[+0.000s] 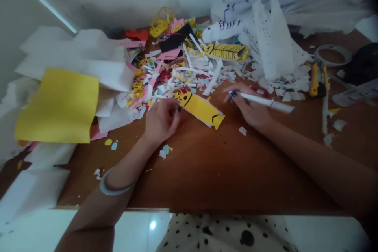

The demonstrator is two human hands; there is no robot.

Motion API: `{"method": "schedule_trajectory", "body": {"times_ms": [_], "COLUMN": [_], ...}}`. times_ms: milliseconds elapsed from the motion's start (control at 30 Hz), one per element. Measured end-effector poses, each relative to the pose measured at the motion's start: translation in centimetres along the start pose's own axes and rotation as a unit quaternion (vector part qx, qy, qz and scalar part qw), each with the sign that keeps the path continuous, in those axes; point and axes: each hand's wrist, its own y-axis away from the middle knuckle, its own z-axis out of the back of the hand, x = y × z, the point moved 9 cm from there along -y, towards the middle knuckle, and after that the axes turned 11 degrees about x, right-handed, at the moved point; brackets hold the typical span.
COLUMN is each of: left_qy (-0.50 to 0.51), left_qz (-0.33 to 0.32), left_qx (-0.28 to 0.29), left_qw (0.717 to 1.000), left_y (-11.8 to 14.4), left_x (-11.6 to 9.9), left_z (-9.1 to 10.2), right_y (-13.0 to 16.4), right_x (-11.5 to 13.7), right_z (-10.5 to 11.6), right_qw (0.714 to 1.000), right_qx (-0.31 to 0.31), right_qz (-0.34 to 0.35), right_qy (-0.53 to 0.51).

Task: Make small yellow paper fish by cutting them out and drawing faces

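Note:
A yellow paper fish (202,110) with a pale border and black pen lines lies flat on the wooden table, its head toward my left hand (162,120). The curled fingers and thumb of that hand are at the edge of the fish's head; the exact contact is partly hidden. On the fish's other side, my right hand (251,106) holds a white pen (265,101) between thumb and fingers, its rear end pointing right. A red loop (261,91) shows behind the right hand; the rest of it is hidden.
Paper scraps (189,75) are heaped at the back, with a striped yellow paper fish (226,52) on them. A yellow sheet (59,106) rests on crumpled white paper at left. At right are a yellow box cutter (318,79) and a tape roll (333,55).

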Motion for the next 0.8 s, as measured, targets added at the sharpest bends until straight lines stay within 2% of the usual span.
{"method": "schedule_trajectory", "body": {"times_ms": [100, 200, 333, 433, 533, 600, 667, 733, 800], "left_qy": [0.021, 0.018, -0.009, -0.031, -0.009, 0.05, 0.153, 0.29, 0.411], "left_qz": [-0.094, -0.102, -0.065, -0.041, -0.051, -0.038, 0.001, 0.04, 0.06], "left_qx": [0.091, 0.125, 0.097, 0.053, 0.004, -0.028, -0.059, -0.073, -0.081], "left_qw": [0.991, 0.987, 0.993, 0.997, 0.999, 0.998, 0.987, 0.954, 0.906], "left_y": [0.1, -0.1, -0.6, -0.6, -0.2, 0.1, 0.3, 0.4, 0.3], "left_x": [-2.0, -2.5, -1.8, -1.2, -1.2, -0.6, 0.6, 2.0, 2.9], "left_z": [-2.0, -2.8, -2.3, -1.2, -0.1, 0.4, 0.5, -0.1, -1.1], "right_y": [-0.1, -0.1, 0.2, 0.3, 0.5, 0.5, 0.4, 0.4, 0.4], "right_x": [0.7, 1.5, 2.4, 2.4, 2.3, 2.3, 2.4, 2.5, 2.6], "right_z": [-0.6, -1.7, -3.1, -2.3, -1.2, -0.9, -0.9, -0.9, -0.9], "right_qw": [0.996, 0.985, 0.973, 0.979, 0.987, 0.99, 0.99, 0.99, 0.99], "right_qx": [0.019, 0.063, 0.135, 0.098, 0.05, 0.043, 0.043, 0.047, 0.049], "right_qz": [0.023, 0.056, 0.119, 0.114, 0.094, 0.086, 0.083, 0.08, 0.073], "right_qy": [0.089, 0.151, 0.144, 0.138, 0.119, 0.106, 0.102, 0.105, 0.11]}}
